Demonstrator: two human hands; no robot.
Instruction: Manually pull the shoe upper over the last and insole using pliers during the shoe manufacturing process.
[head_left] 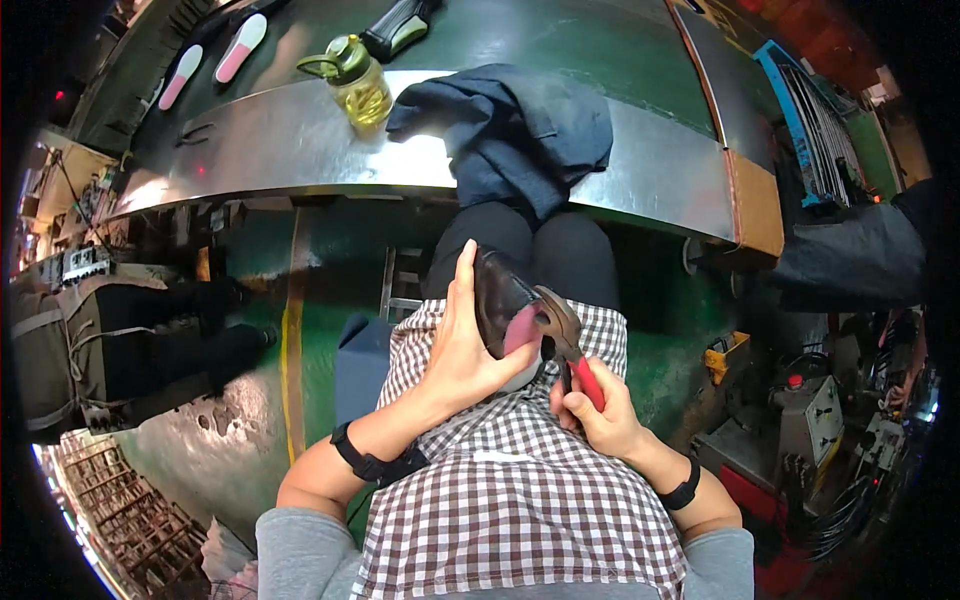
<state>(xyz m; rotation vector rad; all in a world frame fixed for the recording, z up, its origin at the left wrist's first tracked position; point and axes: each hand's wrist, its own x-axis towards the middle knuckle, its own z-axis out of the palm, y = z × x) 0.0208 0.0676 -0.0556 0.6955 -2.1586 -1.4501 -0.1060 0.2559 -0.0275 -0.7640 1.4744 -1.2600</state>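
A black shoe point(502, 288) rests upright over my lap, with a pink patch of insole or lining showing at its near end. Along its left side lies my left hand point(455, 350), fingers extended and thumb crossing the near end, so the shoe is held between them. My right hand point(607, 415) is wrapped around the red handles of a pair of pincers point(562, 322). Their dark metal head meets the shoe's right edge close to the pink part; whether the jaws bite on anything is too small to tell. A checkered apron point(520, 500) covers my lap beneath both hands.
Ahead stands a metal-edged green workbench point(290, 150). On it are a yellow-green bottle point(360, 90), dark blue cloth point(510, 120) hanging over the edge, pink-and-white soles point(240, 48) and a dark shoe point(398, 30). Another person point(130, 340) is at the left; a machine point(800, 420) stands right.
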